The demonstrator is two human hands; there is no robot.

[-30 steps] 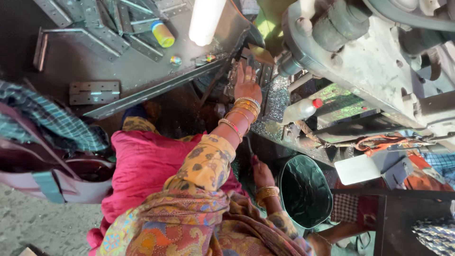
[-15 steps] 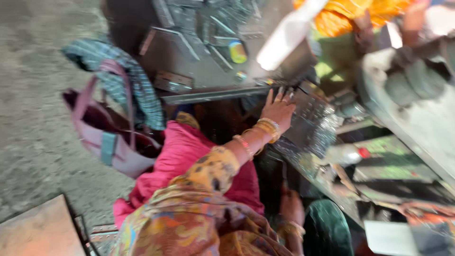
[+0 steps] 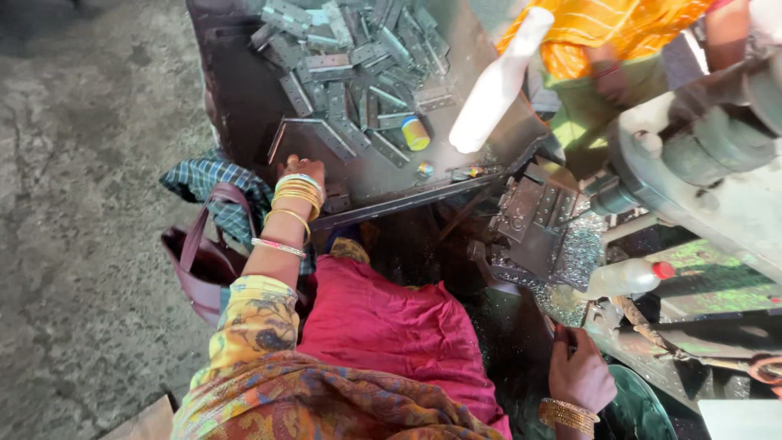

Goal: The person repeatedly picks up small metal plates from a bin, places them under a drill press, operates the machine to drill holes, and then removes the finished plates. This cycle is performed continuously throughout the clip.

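My left hand [image 3: 300, 173], with several gold bangles on the wrist, rests on the near edge of a dark metal tray [image 3: 244, 90]. Its fingers are hidden behind the back of the hand. A heap of grey metal bracket plates [image 3: 350, 57] lies just beyond it on the tray. My right hand [image 3: 580, 373] sits low at the right, fingers curled around a thin dark rod [image 3: 557, 329] below the press die block [image 3: 538, 222].
A large grey press machine [image 3: 700, 155] fills the right side. Another person in orange [image 3: 619, 37] stands behind it. A white tube [image 3: 498, 81], small yellow container [image 3: 415, 133], red-capped plastic bottle [image 3: 626, 277], maroon bag [image 3: 204, 265] and green bin [image 3: 643, 407] are about.
My left hand has left the die block and swung left to the tray's near edge. The view has turned left and now shows more of the tray and floor.
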